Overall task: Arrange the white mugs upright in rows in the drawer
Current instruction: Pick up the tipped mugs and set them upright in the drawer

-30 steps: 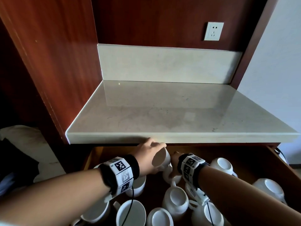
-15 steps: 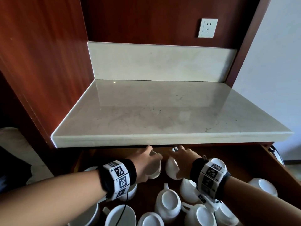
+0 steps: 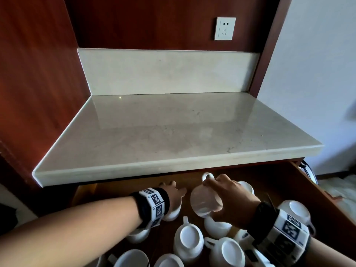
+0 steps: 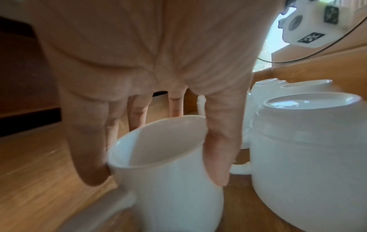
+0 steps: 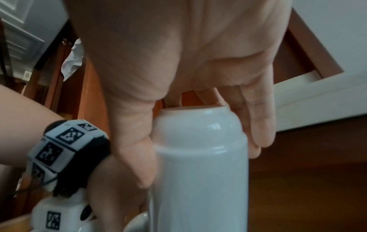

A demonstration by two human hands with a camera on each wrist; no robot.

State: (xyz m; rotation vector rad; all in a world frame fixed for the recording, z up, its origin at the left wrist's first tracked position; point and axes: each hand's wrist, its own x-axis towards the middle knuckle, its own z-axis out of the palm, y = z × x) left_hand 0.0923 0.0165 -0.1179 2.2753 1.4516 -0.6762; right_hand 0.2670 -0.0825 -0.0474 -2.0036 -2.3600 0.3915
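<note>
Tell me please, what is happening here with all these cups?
A person is sorting white mugs inside an open wooden drawer under a marble countertop. The left hand grips one mug by its rim, mouth up, at the drawer floor. The right hand holds another mug tilted in the air, above the rest. Most of the other mugs stand upside down, in no rows yet.

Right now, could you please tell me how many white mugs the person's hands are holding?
2. The left hand grips a mouth-up mug by its rim, low in the drawer. The right hand holds a tilted mug above the loose mugs, some perhaps hidden.
</note>
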